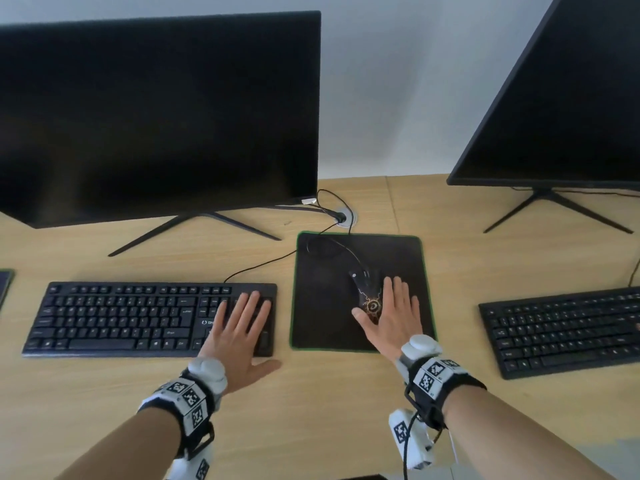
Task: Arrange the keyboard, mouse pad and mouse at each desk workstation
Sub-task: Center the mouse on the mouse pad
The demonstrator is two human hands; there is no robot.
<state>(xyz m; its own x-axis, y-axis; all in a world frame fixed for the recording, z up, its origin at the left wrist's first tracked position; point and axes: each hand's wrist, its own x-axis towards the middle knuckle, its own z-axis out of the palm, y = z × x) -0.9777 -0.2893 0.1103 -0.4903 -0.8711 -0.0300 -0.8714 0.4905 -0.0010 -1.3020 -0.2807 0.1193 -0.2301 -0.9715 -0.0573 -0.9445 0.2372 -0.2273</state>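
A black keyboard (pixel 131 318) lies flat on the wooden desk (pixel 329 393) in front of the left monitor. My left hand (pixel 239 336) hovers over or rests on its right end, fingers spread, holding nothing. To the right lies a black mouse pad (pixel 329 317) with a green edge. A black mouse (pixel 367 292) with a gold emblem sits on the pad, its cable running back to a desk hole. My right hand (pixel 391 318) is flat and open beside the mouse's right side, thumb near its rear.
Two dark monitors stand at the back, the left monitor (pixel 156 112) and the right monitor (pixel 561 98), each on splayed legs. A second black keyboard (pixel 568 330) lies at the right. A cable grommet (pixel 341 216) sits behind the pad. A dark object's corner (pixel 5 282) shows at far left.
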